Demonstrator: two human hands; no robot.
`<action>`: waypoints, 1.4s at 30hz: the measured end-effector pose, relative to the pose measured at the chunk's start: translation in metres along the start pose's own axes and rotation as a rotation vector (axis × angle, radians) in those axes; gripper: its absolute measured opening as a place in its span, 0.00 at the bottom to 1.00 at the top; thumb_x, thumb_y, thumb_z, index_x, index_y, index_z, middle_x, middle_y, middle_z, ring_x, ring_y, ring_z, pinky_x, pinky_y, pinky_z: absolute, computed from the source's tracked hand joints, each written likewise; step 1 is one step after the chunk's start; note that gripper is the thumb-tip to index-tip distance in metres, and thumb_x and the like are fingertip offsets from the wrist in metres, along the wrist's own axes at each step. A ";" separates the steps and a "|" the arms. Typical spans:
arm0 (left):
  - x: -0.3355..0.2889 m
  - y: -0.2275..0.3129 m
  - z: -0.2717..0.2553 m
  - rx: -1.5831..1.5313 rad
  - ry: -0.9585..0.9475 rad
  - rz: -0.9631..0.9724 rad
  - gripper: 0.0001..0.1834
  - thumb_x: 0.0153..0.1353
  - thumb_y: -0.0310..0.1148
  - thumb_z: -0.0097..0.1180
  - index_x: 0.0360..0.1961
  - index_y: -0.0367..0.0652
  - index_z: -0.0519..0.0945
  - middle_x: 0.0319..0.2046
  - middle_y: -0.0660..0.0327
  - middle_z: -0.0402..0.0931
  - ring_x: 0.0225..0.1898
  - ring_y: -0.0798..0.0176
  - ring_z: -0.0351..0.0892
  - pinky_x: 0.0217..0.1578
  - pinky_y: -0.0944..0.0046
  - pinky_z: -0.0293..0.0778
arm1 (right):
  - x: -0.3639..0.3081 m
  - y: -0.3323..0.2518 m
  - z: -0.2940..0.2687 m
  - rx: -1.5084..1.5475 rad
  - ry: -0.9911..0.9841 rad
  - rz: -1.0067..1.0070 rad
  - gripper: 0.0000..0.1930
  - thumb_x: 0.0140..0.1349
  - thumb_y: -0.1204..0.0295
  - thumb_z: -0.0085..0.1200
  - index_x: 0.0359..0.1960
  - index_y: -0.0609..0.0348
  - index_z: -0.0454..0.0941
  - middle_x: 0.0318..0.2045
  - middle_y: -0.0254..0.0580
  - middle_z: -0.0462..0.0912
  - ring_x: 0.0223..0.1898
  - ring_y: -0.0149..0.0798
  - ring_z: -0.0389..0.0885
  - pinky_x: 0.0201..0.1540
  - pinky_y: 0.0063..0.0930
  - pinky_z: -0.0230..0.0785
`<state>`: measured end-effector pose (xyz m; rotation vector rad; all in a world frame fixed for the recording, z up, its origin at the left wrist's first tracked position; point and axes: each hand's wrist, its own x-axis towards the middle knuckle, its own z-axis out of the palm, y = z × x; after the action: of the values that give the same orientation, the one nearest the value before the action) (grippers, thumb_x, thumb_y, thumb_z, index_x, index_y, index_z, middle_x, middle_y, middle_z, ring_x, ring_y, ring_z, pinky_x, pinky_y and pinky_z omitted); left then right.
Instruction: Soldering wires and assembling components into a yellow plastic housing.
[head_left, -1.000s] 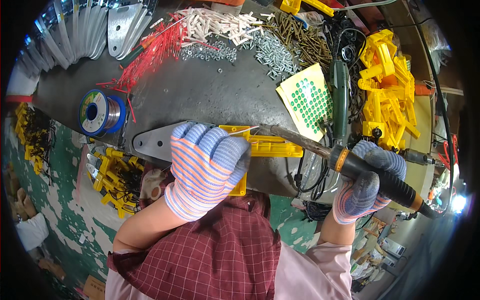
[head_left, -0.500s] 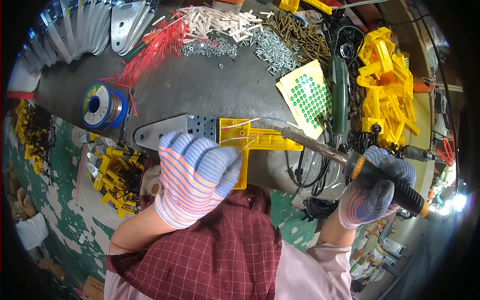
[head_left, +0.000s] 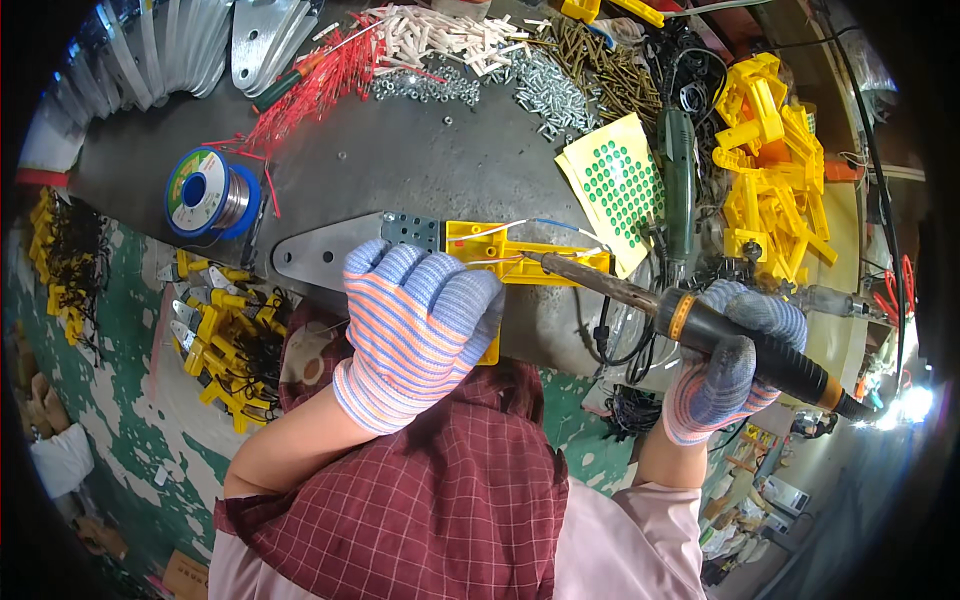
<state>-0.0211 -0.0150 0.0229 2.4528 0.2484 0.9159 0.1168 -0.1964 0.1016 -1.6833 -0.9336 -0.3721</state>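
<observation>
At the dark grey workbench [head_left: 380,165], your right hand [head_left: 732,375] gripped a soldering iron [head_left: 692,320]; your left hand [head_left: 415,325] curled, its hold unclear. Peeling green floor [head_left: 115,400] lay below the workbench.

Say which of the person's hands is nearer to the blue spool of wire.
Left. In view, the left hand is below and right of the spool; the right hand, gripping the soldering iron, is much farther right.

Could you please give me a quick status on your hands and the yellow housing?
Right hand gripping soldering iron, tip over yellow housing. Left hand curled at housing, blocking view of part, its hold unclear. Metal plate beside housing.
</observation>
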 end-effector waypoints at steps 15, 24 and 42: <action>-0.002 0.000 0.012 0.057 0.005 0.048 0.13 0.44 0.37 0.65 0.33 0.51 0.80 0.30 0.62 0.74 0.30 0.57 0.75 0.36 0.51 0.66 | -0.005 -0.001 0.000 0.112 0.043 0.009 0.18 0.60 0.63 0.62 0.41 0.64 0.72 0.25 0.38 0.71 0.24 0.31 0.70 0.24 0.19 0.63; -0.007 0.002 -0.002 0.037 0.005 0.005 0.13 0.44 0.35 0.66 0.33 0.52 0.79 0.30 0.64 0.74 0.29 0.58 0.74 0.36 0.54 0.66 | -0.009 0.000 -0.003 0.126 0.035 0.070 0.17 0.62 0.62 0.61 0.41 0.63 0.72 0.24 0.37 0.72 0.20 0.28 0.68 0.21 0.17 0.58; -0.113 -0.054 0.001 -0.274 -0.660 -0.293 0.22 0.59 0.42 0.58 0.52 0.42 0.78 0.49 0.46 0.77 0.53 0.41 0.75 0.56 0.48 0.69 | 0.119 0.090 0.099 0.034 -0.023 -0.136 0.16 0.61 0.71 0.65 0.48 0.62 0.76 0.42 0.40 0.81 0.44 0.30 0.79 0.51 0.27 0.71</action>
<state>-0.1051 -0.0068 -0.0696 2.2365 0.2174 -0.0061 0.2380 -0.0655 0.0881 -1.6013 -1.0690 -0.4261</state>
